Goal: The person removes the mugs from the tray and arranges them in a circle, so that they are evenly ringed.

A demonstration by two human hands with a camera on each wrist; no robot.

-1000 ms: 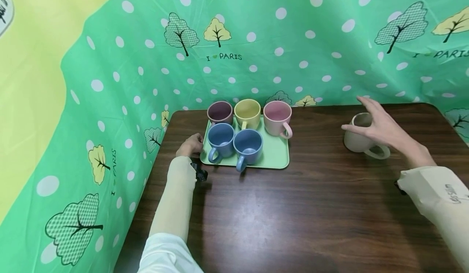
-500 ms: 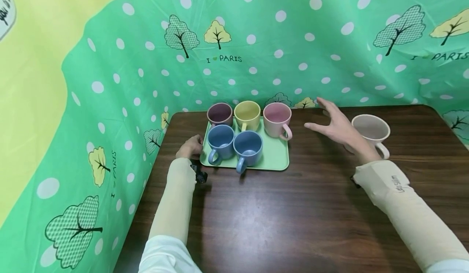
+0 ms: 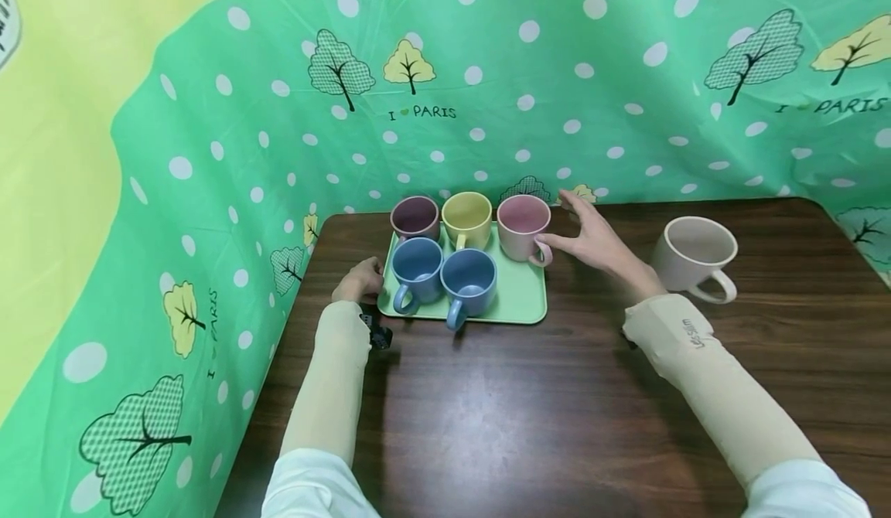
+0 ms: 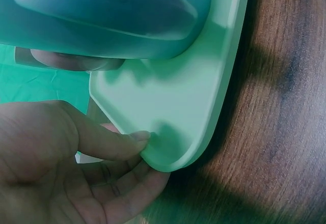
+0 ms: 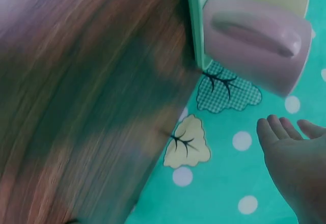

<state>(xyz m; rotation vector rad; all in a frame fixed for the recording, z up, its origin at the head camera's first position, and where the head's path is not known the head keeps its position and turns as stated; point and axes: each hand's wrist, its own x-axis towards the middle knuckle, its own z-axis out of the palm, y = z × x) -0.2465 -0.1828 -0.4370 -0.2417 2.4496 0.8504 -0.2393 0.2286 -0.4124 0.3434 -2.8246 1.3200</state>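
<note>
A light-green rectangular tray (image 3: 518, 294) with rounded corners and a low raised rim lies flat. A pink cylindrical mug (image 3: 517, 241), deeper pink inside, stands upright at the tray's far right corner, its looped handle (image 3: 548, 256) turned toward the tray's near right.

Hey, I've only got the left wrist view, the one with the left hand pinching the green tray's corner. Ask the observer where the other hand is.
Observer: The right hand is beside the pink mug at the far right of the green tray, its fingers not curled round the mug.

Operator: Okay, and is there any mug that isn't on the tray?

Observer: Yes, a whitish mug stands upright on the table, off to the right of the tray.
</note>
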